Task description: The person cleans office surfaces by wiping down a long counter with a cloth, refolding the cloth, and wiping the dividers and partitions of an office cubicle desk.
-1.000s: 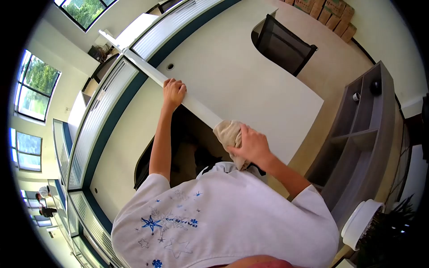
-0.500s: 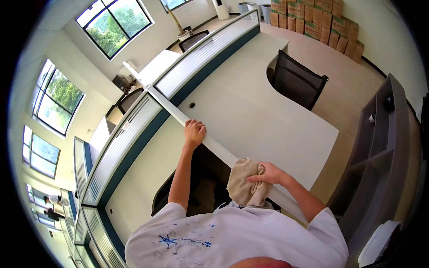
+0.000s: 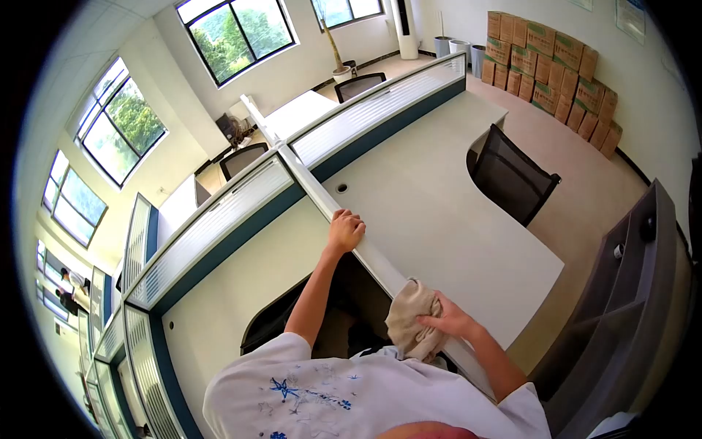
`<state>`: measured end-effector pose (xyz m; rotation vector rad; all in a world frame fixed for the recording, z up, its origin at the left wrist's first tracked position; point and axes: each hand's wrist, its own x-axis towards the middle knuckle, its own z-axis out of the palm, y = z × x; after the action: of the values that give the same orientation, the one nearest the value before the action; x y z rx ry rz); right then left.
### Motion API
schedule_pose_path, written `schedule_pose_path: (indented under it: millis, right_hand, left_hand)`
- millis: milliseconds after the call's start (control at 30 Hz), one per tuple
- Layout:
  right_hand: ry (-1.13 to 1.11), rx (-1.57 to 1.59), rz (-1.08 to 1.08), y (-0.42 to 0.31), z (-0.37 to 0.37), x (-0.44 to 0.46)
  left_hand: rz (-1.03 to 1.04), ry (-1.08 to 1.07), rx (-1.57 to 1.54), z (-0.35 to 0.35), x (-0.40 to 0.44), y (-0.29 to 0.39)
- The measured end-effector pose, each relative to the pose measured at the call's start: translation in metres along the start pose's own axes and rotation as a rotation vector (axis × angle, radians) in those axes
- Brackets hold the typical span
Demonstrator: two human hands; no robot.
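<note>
My left hand (image 3: 345, 231) is curled over the white top rail of the low partition (image 3: 311, 192), gripping it between two desks. Lower along the same rail, my right hand (image 3: 449, 317) clutches a bunched beige cloth (image 3: 411, 316). Part of the cloth drapes over the rail, and its underside is hidden. The bare white desktop (image 3: 446, 212) lies on the far side of the rail. On the near side, a second pale desktop (image 3: 227, 278) meets the dark space in front of my body.
A black mesh chair (image 3: 512, 175) stands at the white desk. To the right is a dark shelf unit (image 3: 621, 293). Ribbed-panel dividers (image 3: 219, 219) run along the desks. Stacked cardboard boxes (image 3: 552, 73) line the back wall. People (image 3: 73, 289) are at the far left.
My view has turned, so the room appears shifted right and down. The left hand keeps its hold on the rail. My right hand still grips the cloth, slightly rumpled differently on the rail.
</note>
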<state>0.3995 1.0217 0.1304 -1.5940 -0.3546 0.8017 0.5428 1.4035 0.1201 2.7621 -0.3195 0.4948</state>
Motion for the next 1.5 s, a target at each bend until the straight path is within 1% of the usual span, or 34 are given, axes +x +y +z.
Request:
schedule_pose_path:
  millis: [100, 133, 200, 300, 367, 400, 500, 533, 633, 667, 767, 867, 967, 1000, 1100, 1133, 1233, 1267, 1367, 1400, 1433, 1500]
  right_hand:
    - [-0.098, 0.139, 0.051, -0.005, -0.007, 0.004]
    - [-0.008, -0.065, 0.047, -0.007, -0.003, 0.0]
    - [0.17, -0.492, 0.036, -0.034, 0.022, -0.013]
    - [0.584, -1.511, -0.418, -0.003, 0.068, -0.017]
    - [0.503, -1.418, -0.44, -0.001, 0.064, -0.019]
    - [0.47, -1.366, -0.451, -0.002, 0.062, -0.019]
    - [0.262, -0.876, -0.454, -0.017, 0.036, -0.02]
    - [0.215, -0.776, -0.432, -0.012, 0.026, -0.016]
    - [-0.083, -0.041, -0.11, -0.008, -0.001, -0.008]
    - [-0.102, -0.004, -0.075, -0.006, -0.006, -0.005]
    - [-0.068, -0.109, -0.037, -0.006, -0.006, -0.004]
    - [0.249, -0.796, -0.324, -0.028, 0.026, -0.023]
    - [0.257, -1.378, -0.769, -0.037, 0.04, -0.027]
    - [0.218, -1.298, -0.805, -0.038, 0.045, -0.029]
    - [0.112, -1.211, -0.848, -0.027, 0.038, -0.023]
    - [0.119, -1.089, -0.824, -0.025, 0.034, -0.021]
    - [0.207, -0.691, -0.643, -0.028, 0.023, -0.02]
    - [0.287, -0.542, -0.568, -0.011, 0.02, -0.013]
    - [0.225, -0.102, -0.053, 0.003, 0.0, 0.001]
    - [0.129, 0.056, 0.014, 0.017, -0.007, 0.01]
    - [0.149, 0.026, 0.005, 0.034, -0.009, 0.012]
    - [0.187, -0.042, -0.013, 0.022, -0.007, 0.009]
  left_hand:
    - [0.009, 0.019, -0.014, 0.002, -0.002, -0.003]
    - [0.015, 0.031, -0.012, 0.004, -0.002, -0.004]
    - [0.015, 0.03, -0.009, 0.007, -0.001, -0.006]
    - [-0.017, -0.01, -0.003, 0.009, -0.002, -0.006]
    - [-0.027, -0.044, 0.039, 0.004, 0.0, -0.005]
    - [-0.012, -0.003, 0.03, 0.006, -0.002, -0.004]
    - [-0.011, 0.014, 0.029, 0.006, -0.002, -0.004]
    - [-0.013, 0.011, 0.024, 0.005, -0.002, -0.004]
    - [-0.013, 0.0, 0.012, 0.002, -0.003, -0.001]
    - [-0.013, -0.002, 0.011, 0.003, -0.002, -0.001]
    - [-0.005, 0.013, 0.004, 0.004, -0.002, -0.004]
    - [-0.018, 0.005, -0.01, 0.002, 0.0, -0.003]
    - [-0.024, 0.007, -0.012, 0.002, -0.004, -0.001]
    - [-0.019, 0.015, -0.008, 0.002, -0.002, -0.003]
    - [0.021, 0.077, -0.027, 0.006, -0.003, -0.004]
    - [0.023, 0.061, -0.018, 0.007, -0.003, -0.007]
    - [0.019, 0.027, -0.004, 0.005, -0.002, -0.007]
    - [0.018, 0.025, -0.003, 0.003, -0.002, -0.005]
    - [0.017, 0.049, -0.032, 0.001, -0.002, -0.001]
    - [0.015, 0.062, -0.048, 0.002, -0.003, -0.001]
    - [0.019, 0.062, -0.044, 0.003, -0.004, -0.002]
    - [0.022, 0.068, -0.04, 0.005, -0.003, -0.004]
